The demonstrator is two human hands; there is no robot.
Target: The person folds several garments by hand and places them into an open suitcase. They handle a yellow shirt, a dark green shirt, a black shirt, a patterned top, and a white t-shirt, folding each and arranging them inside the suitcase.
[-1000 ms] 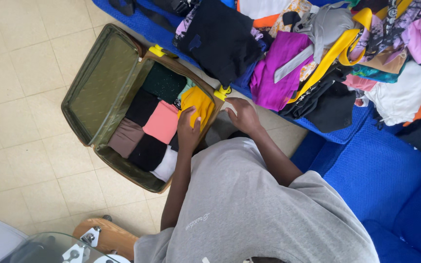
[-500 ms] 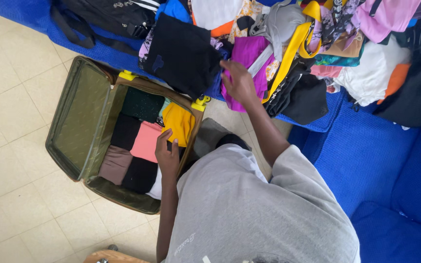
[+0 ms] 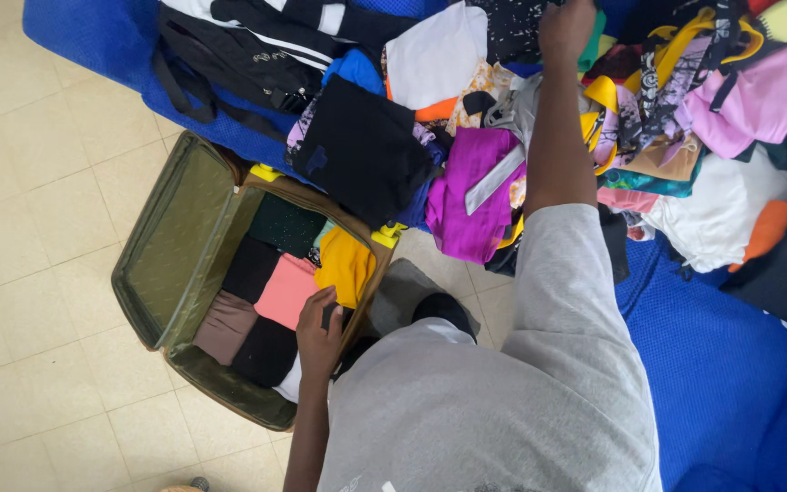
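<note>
An open olive-green suitcase (image 3: 179,237) lies on the tiled floor, packed with folded clothes: a pink piece (image 3: 286,290), a yellow one (image 3: 346,264), and black and brown ones. My left hand (image 3: 319,330) rests flat on the folded clothes at the case's near edge, beside the pink piece. My right hand (image 3: 565,27) is stretched far out over the heap of loose clothes on the blue sofa. Its fingers are curled into a black speckled garment (image 3: 512,27) at the top of the heap.
The blue sofa (image 3: 712,346) carries a heap of mixed clothes, among them a purple garment (image 3: 466,196), a folded black one (image 3: 362,150) and a white one (image 3: 434,55). A black bag (image 3: 239,55) with straps lies at the sofa's left end. Beige floor tiles (image 3: 38,182) surround the suitcase.
My right hand has left the suitcase corner and reached up across the clothes heap to its far side. My left hand slid from the yellow piece to the case's near edge.
</note>
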